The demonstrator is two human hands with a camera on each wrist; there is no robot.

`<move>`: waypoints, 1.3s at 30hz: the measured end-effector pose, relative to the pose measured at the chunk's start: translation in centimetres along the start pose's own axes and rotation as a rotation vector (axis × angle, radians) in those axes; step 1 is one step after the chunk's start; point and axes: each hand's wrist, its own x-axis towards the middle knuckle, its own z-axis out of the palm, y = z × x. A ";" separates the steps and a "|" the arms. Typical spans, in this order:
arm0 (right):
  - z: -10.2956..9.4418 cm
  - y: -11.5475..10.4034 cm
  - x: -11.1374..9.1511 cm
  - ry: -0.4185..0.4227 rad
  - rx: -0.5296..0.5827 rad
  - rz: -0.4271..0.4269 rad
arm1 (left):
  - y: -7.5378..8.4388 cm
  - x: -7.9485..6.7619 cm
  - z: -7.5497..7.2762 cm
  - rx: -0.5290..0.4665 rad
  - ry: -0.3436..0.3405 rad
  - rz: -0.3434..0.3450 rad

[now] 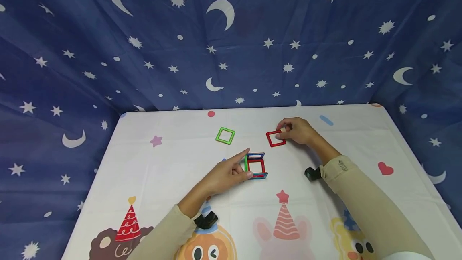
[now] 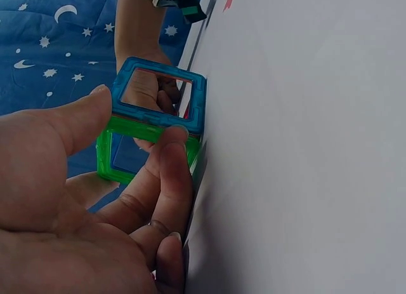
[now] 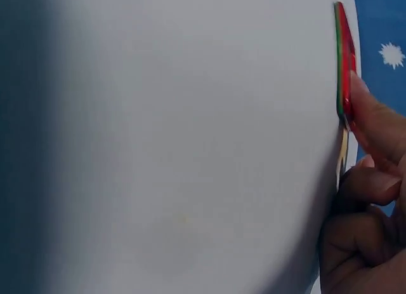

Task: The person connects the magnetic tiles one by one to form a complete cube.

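A small open structure of square magnetic tiles stands on the table, with a red tile (image 1: 264, 166) at its bottom, blue tiles (image 2: 199, 103) on two sides and a green tile (image 2: 108, 173) on its left. My left hand (image 1: 225, 176) grips it from the left, thumb at the near corner and fingers along the green side. Farther back and to the right, my right hand (image 1: 297, 131) pinches a separate red square frame tile (image 1: 276, 144) at its right edge. In the right wrist view, that red tile (image 3: 347, 65) shows nearly edge-on, close over the white cloth.
A loose green square tile (image 1: 219, 137) lies behind the structure, left of the right hand. White cloth with printed party figures covers the table (image 1: 173, 131). Its back edge meets a blue curtain (image 1: 252, 51) with moons and stars.
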 end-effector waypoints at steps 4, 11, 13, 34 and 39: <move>0.1 -0.3 -0.6 0.008 -0.040 0.003 | 0.1 0.0 0.0 0.004 0.002 -0.002; 0.1 -0.6 -2.4 -0.021 0.017 0.042 | 0.2 0.0 0.2 -0.017 0.003 -0.012; 0.0 -0.7 -2.9 -0.036 0.084 0.086 | 0.3 0.0 0.2 -0.023 0.003 -0.014; 1.8 -2.1 -8.9 -0.451 0.637 0.165 | 0.1 0.1 0.0 -0.028 0.002 -0.005; 2.8 -2.7 -9.5 -0.461 0.659 0.144 | -0.1 0.1 0.1 -0.042 0.001 -0.006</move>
